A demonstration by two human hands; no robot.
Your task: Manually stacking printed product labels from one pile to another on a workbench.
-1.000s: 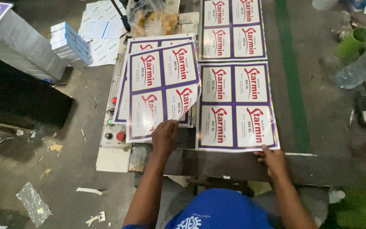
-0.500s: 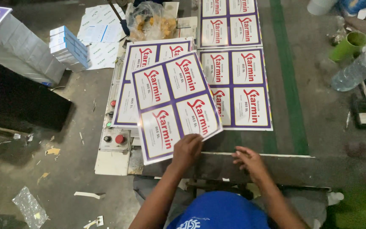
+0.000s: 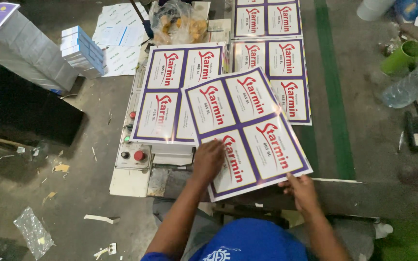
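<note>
One glossy printed sheet [image 3: 247, 130], white panels with purple borders and red lettering, is what I handle now. It is tilted, its long side turned at an angle to the other sheets, and it lies over the near end of the grey tabletop [image 3: 373, 145]. My left hand [image 3: 208, 162] presses flat on its lower left panel, fingers spread and not clenched. My right hand [image 3: 302, 189] takes the lower right edge of the same sheet; I see the fingers at the border, with the thumb side partly hidden, so I judge it pinches the edge.

Under the sheet, at its left, a stack of similar sheets [image 3: 168, 96] rests on a machine with a control panel [image 3: 132, 145] that has red, green and black buttons. At the right, more sheets in a row [image 3: 286, 72] run away from me along the tabletop, beside a green stripe [image 3: 332, 96].

Farther out, I see a clear plastic bag [image 3: 177, 21] at the top, a pile of small blue and white boxes [image 3: 83, 50] at the left, and a green cup [image 3: 405, 55] with a plastic bottle [image 3: 410, 82] at the right. Paper scraps lie on the floor [image 3: 49, 203].
</note>
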